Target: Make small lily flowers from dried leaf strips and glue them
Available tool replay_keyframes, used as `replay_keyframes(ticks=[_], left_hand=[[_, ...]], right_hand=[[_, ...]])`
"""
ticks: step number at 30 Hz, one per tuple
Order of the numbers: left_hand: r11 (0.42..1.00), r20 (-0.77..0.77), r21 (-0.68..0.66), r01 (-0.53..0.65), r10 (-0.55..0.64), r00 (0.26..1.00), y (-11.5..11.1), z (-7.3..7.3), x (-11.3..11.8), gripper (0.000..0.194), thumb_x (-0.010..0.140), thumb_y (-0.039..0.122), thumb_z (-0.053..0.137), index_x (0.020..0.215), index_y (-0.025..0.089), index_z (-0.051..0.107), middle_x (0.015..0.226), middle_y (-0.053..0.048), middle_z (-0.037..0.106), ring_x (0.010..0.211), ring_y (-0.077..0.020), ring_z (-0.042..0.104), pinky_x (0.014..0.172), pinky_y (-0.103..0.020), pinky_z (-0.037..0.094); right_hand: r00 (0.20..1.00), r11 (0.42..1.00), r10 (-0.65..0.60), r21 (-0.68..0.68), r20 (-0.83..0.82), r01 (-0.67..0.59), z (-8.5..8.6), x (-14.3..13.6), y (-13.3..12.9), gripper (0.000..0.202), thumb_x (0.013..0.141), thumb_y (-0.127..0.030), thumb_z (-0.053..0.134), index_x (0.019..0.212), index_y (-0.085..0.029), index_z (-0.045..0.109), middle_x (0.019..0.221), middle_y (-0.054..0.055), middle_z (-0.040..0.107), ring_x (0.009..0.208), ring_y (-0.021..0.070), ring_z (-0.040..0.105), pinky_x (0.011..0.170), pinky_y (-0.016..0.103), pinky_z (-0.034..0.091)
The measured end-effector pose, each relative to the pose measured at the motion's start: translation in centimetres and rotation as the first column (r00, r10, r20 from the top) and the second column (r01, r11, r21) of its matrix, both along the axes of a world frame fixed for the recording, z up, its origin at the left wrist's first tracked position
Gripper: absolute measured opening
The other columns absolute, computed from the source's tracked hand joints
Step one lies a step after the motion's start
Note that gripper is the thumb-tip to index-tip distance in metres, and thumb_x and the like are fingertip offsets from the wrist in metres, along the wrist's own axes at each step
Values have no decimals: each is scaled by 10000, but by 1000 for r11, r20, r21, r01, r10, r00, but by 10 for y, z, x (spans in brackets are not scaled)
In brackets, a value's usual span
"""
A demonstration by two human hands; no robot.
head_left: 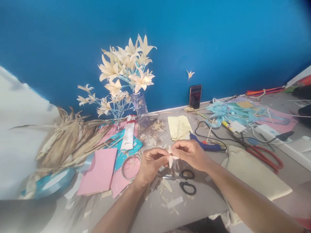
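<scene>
Since the small pale flower [171, 161] looks thin & papery, I'd rate it v. light, stiffish but fragile — prob. dry to the touch, so not slippery, though a petal could crease or split under a hard squeeze. Best hold, I'd say, is the base where petals meet, w/ petal tips left free. It's up btwn both hands, above the table [206, 202], just beyond the scissors [179, 178].

From my end, the left hand [151, 163] has thumb & index pinched on the flower's left side, other fingers curled in. The right hand [190, 155] pinches its right side the same way — gap nearly nil on both. Can't tell exactly which petals each fingertip grips, b/c the fingers hide part of it.
</scene>
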State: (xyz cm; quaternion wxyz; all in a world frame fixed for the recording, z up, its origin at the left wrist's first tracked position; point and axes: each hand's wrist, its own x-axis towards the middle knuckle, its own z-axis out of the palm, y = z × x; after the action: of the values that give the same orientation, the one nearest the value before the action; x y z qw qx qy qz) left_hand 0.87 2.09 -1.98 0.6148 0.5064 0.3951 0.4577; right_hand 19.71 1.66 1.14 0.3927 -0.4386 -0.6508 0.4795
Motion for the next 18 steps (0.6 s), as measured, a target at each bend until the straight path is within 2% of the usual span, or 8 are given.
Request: replay_keyframes(ticks=[4,10,14,18], left_hand=[[999,52,-25,35,-33,998,-1,3,1,228,639,280,868,716,139,707,549,-17,670,454,-101,570,475,-206,444],[995,189,-70,76,-61,980,0,5,2,393,570,253,909,711,177,550,599,7,688,430,-109,580,438,-206,457],[996,147,-59,66,-56,988,0,4,1,283,590,237,896,749,152,677,637,-16,705,502,-115,610,506,-215,487],[999,77,-34,2,1,997,0,1,0,170,649,257,856,729,149,751,590,-16,679,502,-104,572,523,-217,470]], right_hand=[[1000,1000,26,7,6,-26,2,2,-1,286,860,-417,633,756,-158,694,654,9,587,587,117,446,534,239,335],[998,999,42,-29,52,-41,5,3,-2,304,855,-433,634,741,-159,698,614,-7,535,542,105,383,497,244,285],[998,998,51,-30,47,-49,3,4,-2,346,858,-482,636,760,-158,705,638,1,553,557,109,398,511,245,300],[998,1000,30,0,61,-30,2,4,-1,331,863,-465,636,748,-160,690,637,-3,550,556,106,392,506,243,291]])
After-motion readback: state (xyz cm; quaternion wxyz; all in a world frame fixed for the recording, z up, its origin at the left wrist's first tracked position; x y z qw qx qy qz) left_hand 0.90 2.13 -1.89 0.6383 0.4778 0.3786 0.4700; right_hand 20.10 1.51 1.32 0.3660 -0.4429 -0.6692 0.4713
